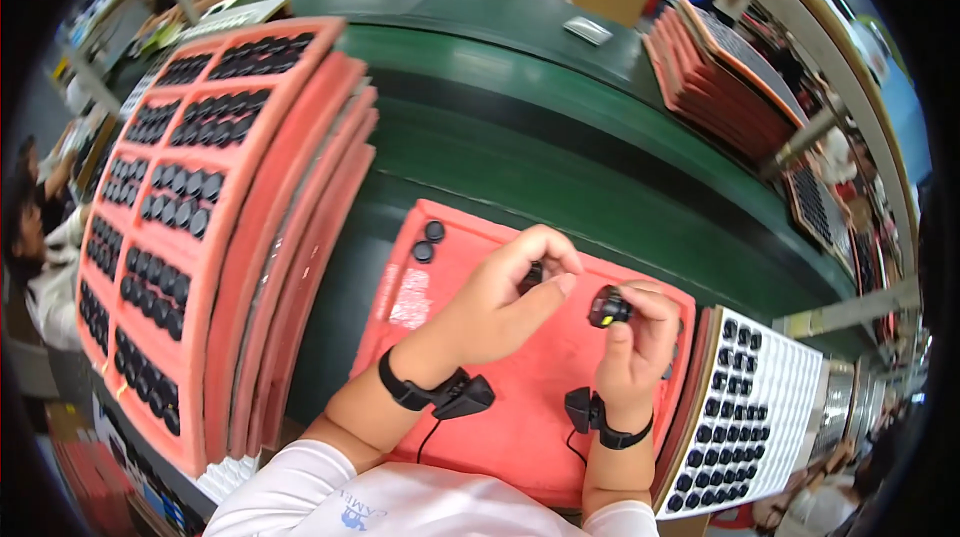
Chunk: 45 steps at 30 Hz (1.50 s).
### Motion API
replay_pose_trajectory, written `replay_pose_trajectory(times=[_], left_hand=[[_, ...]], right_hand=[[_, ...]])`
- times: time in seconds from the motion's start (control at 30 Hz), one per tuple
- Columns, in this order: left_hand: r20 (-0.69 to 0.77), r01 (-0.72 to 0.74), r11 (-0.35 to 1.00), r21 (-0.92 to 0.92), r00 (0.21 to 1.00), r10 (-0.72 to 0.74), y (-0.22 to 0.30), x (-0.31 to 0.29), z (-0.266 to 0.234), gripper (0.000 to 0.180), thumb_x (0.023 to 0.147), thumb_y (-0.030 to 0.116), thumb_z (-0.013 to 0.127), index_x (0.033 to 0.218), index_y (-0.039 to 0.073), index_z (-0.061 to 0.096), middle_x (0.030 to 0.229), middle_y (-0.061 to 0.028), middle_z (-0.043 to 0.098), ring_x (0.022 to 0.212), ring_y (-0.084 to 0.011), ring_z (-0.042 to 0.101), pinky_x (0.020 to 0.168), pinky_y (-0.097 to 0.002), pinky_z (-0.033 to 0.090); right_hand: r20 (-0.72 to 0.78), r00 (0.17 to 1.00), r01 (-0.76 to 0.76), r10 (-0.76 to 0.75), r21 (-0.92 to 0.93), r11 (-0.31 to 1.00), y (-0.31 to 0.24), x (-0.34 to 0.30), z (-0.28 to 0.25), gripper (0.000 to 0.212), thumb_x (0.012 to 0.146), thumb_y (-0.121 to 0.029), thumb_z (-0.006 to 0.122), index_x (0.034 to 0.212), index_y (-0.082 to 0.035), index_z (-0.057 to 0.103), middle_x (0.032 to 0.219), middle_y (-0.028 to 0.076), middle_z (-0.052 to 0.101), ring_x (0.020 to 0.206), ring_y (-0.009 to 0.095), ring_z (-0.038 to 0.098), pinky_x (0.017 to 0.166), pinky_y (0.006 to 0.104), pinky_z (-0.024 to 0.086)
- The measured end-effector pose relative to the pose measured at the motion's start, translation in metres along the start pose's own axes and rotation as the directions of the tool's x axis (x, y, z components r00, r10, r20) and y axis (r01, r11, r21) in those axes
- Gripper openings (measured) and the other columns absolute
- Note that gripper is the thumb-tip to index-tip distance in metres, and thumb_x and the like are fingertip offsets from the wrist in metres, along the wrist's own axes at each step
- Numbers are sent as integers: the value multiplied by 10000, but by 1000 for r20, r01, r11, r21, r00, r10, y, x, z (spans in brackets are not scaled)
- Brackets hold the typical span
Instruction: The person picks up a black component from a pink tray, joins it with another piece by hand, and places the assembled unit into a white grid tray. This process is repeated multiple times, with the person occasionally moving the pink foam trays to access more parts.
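My right hand (638, 342) pinches a small black cylindrical part (607, 307) that looks like a lens, with a yellow-green spot on its side. To its left, my left hand (505, 302) curls its fingers around another black round piece (531, 278), mostly hidden by the fingers. Both hands are over a pink foam pad (510, 377), the two pieces apart. Two round black caps (428, 242) lie at the pad's far left corner. A few dark pieces at its right edge are partly covered by my right hand.
On the left rises a tall stack of pink trays (270, 227), the top one filled with black round parts. A white tray (765, 387) with rows of black parts is at right. Beyond are a green conveyor (480, 127), more pink trays (690, 87) and a metal frame.
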State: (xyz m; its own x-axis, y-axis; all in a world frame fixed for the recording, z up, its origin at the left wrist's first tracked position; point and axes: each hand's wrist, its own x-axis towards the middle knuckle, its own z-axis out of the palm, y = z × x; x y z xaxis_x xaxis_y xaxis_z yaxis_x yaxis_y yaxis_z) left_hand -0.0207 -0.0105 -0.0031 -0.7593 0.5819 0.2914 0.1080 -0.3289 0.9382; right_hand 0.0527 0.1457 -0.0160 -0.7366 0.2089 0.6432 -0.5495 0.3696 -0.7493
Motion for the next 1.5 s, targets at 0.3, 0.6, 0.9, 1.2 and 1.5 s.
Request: replay_pose_trajectory(times=[0.3, 0.6, 0.9, 1.2, 1.5], left_hand=[[146, 5, 1000, -3, 989, -5, -1, -3, 16, 288, 853, 150, 598, 1077, -20, 534, 939, -36, 544, 754, -72, 449, 660, -219, 381], [230, 194, 888, -417, 968, -103, -6, 0, 9, 408, 855, 268, 602, 1091, -56, 525, 899, -120, 591, 569, -70, 413, 480, -194, 315], [205, 169, 886, -432, 975, -87, -7, 0, 10, 387, 847, 267, 608, 1079, -24, 501, 884, -108, 572, 594, -74, 422, 505, -195, 330], [146, -252, 955, 154, 962, 230, -9, -7, 16, 364, 766, -11, 623, 1083, 20, 447, 886, -43, 515, 690, -92, 448, 572, -235, 375], [246, -336, 919, 206, 927, 284, -8, -7, 19, 390, 746, -13, 635, 1085, 24, 445, 884, -79, 517, 696, -138, 471, 586, -254, 379]], right_hand=[[284, 907, 403, -312, -363, 840, -3, 9, -19, 296, 832, -116, 622, 1074, -2, 496, 863, 117, 555, 779, 207, 543, 694, 323, 446], [234, 917, -375, 322, 777, 505, -9, 0, -15, 318, 950, -299, 448, 1097, -19, 483, 733, 102, 521, 758, 215, 501, 612, 286, 403], [273, 878, -434, 393, 798, 417, -9, 0, -10, 340, 942, -319, 452, 1095, -17, 486, 712, 91, 514, 736, 189, 486, 590, 262, 373], [77, 955, -291, 288, 442, 848, -12, -2, -5, 345, 933, -318, 478, 1075, -4, 488, 702, 23, 479, 654, 99, 434, 594, 233, 354], [24, 987, -154, 156, 359, 920, -11, -6, 4, 218, 938, -169, 466, 1081, -5, 458, 747, -7, 468, 645, 62, 407, 590, 206, 346]])
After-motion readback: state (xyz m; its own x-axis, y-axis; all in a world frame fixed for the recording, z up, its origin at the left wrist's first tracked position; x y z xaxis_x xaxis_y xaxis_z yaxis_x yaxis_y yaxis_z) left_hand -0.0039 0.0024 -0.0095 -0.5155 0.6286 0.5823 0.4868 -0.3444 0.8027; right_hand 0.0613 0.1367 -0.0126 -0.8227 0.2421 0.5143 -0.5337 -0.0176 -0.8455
